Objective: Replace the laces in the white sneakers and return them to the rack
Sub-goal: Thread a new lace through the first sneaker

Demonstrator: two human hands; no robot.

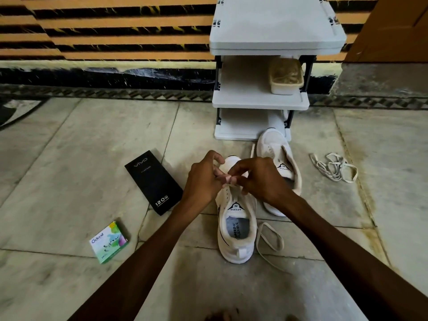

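Both hands (203, 181) (260, 179) pinch lace (270, 238) over the sneaker (234, 251).

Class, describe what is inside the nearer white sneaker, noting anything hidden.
A grey printed insole lies inside the nearer sneaker. The toe end is hidden beneath the tongue, the left hand and the right hand.

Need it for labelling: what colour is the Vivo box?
The Vivo box is black; head view shows it.

"vivo" & "120W" are printed in white on the black box (154, 185). "Odonil" is read on the small green box (108, 242). "SPEED" w/ an "S" logo is carried on the near sneaker tongue (236, 206); "SPEED" & "FLEXIBLE" are printed on its insole (236, 229).
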